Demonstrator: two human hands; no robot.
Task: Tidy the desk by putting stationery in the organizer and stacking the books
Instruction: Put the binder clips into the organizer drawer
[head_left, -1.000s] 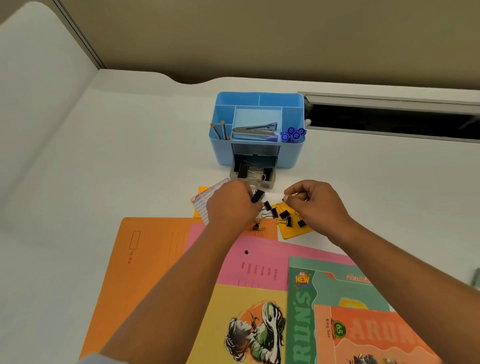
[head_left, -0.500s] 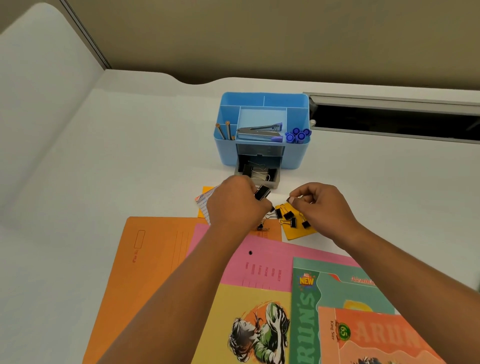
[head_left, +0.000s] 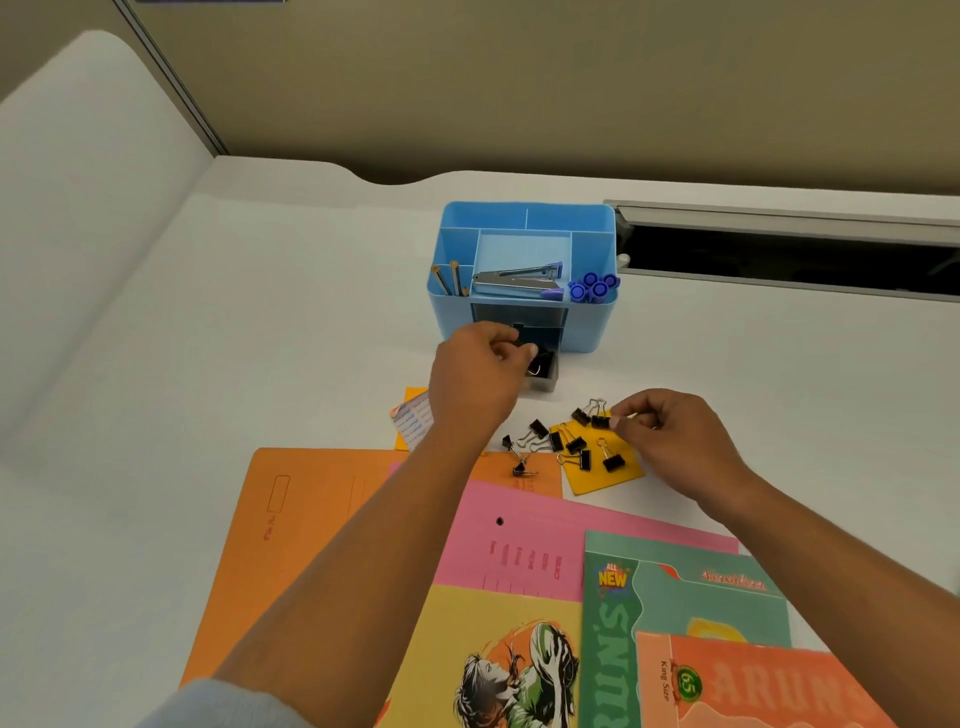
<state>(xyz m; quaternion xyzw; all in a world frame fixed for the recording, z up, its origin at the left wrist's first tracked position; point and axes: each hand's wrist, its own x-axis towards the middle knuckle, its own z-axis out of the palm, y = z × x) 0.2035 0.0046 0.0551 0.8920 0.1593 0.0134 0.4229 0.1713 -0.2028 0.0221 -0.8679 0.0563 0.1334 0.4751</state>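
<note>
My left hand (head_left: 480, 374) pinches a black clip (head_left: 521, 335) over the organizer's (head_left: 592, 322) open drawer (head_left: 545, 383). Right hand (head_left: 670, 436) pinches another clip (head_left: 601, 421) in front of the organizer. Loose clips (head_left: 571, 446) lie there on a yellow note (head_left: 618, 475). Books (head_left: 685, 597) sit further in front, on the table (head_left: 260, 312).

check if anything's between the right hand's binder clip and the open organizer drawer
Only the left hand, holding another clip over the small grey drawer pulled out of the blue plastic organizer. Between the black binder clip pinched by the right hand and that drawer lie one loose clip and bare white desk.
</note>
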